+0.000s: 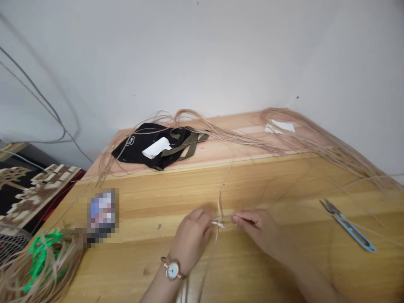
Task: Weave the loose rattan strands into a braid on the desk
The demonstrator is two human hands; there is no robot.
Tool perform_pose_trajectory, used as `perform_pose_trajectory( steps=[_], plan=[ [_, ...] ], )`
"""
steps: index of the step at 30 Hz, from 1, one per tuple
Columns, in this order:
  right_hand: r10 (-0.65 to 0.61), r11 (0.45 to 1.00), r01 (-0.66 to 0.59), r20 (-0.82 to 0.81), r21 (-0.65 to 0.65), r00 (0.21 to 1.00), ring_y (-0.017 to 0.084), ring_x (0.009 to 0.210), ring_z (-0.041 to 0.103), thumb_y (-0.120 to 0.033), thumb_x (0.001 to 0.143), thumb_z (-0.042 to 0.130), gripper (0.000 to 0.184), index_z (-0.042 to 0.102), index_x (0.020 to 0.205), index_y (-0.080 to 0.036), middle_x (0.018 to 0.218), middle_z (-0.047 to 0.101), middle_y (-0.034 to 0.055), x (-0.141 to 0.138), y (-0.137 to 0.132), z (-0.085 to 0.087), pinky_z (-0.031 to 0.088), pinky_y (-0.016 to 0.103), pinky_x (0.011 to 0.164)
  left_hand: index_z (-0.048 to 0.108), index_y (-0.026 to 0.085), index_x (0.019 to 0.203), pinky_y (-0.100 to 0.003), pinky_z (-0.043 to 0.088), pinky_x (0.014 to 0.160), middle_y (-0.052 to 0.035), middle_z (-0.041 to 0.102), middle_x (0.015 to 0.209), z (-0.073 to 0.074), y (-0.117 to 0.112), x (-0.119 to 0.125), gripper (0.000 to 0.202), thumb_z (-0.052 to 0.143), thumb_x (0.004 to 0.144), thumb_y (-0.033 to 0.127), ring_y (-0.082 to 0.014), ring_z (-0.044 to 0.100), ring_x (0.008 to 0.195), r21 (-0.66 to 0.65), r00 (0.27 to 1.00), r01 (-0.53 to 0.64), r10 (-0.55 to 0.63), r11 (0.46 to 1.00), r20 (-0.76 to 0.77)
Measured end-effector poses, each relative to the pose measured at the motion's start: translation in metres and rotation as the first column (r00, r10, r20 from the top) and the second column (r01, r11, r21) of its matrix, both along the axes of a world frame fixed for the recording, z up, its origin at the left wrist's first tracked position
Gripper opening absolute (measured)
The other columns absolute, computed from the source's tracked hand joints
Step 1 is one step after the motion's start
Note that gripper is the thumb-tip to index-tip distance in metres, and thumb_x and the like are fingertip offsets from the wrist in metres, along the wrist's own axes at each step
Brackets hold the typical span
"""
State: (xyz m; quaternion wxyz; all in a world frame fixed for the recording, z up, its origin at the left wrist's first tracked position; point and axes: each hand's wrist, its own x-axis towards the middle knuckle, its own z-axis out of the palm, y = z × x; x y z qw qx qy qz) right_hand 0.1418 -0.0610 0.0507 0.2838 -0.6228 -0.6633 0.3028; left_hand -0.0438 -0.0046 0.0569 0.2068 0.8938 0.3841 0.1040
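Two hands are being held close together over the wooden table (259,282), and pale strips (219,202) are being held across one another between them, where a small whitish crossing (218,224) is showing. By the right hand (257,225) a thin strand is apparently being pinched narrowly between thumb and forefinger. The left hand (194,231) is being held curled beside the crossing; whether a strip is being gripped there cannot be told, since the fingertips are being partly hidden and blurred.

Slippage is probably being risked most: if the pinch is being eased too soon, the crossing could be sprung open, as the strips are looking stiff. If uneven pull is being applied, the crossing could be drawn askew or a strip split. One length is being trailed toward the near edge; if it is being caught by the watch (173,270), the crossing could be tugged loose. On the right, the blue snips (339,218) are being overlain by a loose strand (362,227), so tangling is being invited if they are being lifted carelessly.
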Motion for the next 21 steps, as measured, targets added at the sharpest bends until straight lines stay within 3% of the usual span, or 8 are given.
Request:
perform_pose_trajectory(
  steps=[4, 8, 14, 21],
  plan=[
    [0.018, 0.999, -0.023, -0.128, -0.033, 0.992, 0.013, 0.082, 0.056, -0.024, 0.083, 0.041, 0.027, 0.065, 0.073, -0.017, 0.086, 0.063, 0.0034, -0.002, -0.007, -0.013, 0.043, 0.023, 0.073, 0.057, 0.018, 0.079, -0.033, 0.043, 0.068, -0.0051, 0.057, 0.080, -0.016, -0.002, 0.000, 0.012, 0.051, 0.073, 0.009, -0.0191, 0.051, 0.077, 0.126, 0.995, 0.020, -0.007, 0.992, -0.102],
    [0.067, 0.998, -0.066, -0.072, 0.010, 0.995, 0.014, 0.090, 0.055, -0.018, 0.083, 0.038, 0.027, 0.065, 0.085, -0.018, 0.098, 0.061, 0.0038, -0.011, -0.009, -0.022, 0.042, 0.027, 0.081, 0.056, 0.016, 0.072, -0.033, 0.043, 0.063, -0.0059, 0.057, 0.075, -0.028, 0.000, 0.001, 0.005, 0.052, 0.074, 0.015, -0.0195, 0.051, 0.073, 0.202, 0.996, 0.004, 0.014, 0.979, -0.086],
    [0.082, 0.995, -0.083, 0.023, 0.061, 0.996, 0.013, 0.085, 0.054, -0.017, 0.084, 0.037, 0.027, 0.064, 0.087, -0.016, 0.092, 0.060, 0.0053, -0.014, -0.006, -0.033, 0.043, 0.026, 0.076, 0.056, 0.017, 0.076, -0.032, 0.042, 0.065, -0.0050, 0.057, 0.077, -0.039, -0.001, -0.001, 0.009, 0.048, 0.077, 0.013, -0.0181, 0.051, 0.074, 0.164, 0.999, -0.051, 0.052, 0.985, -0.002],
    [0.090, 0.994, -0.080, -0.130, 0.079, 0.987, 0.010, 0.082, 0.053, -0.016, 0.084, 0.040, 0.024, 0.064, 0.079, -0.015, 0.087, 0.059, 0.0028, -0.006, -0.004, -0.034, 0.041, 0.021, 0.073, 0.057, 0.018, 0.080, -0.033, 0.040, 0.070, -0.0045, 0.058, 0.082, -0.039, -0.003, 0.001, 0.009, 0.052, 0.075, 0.014, -0.0189, 0.050, 0.081, 0.068, 0.991, -0.085, 0.077, 0.994, 0.105]
  ],
)
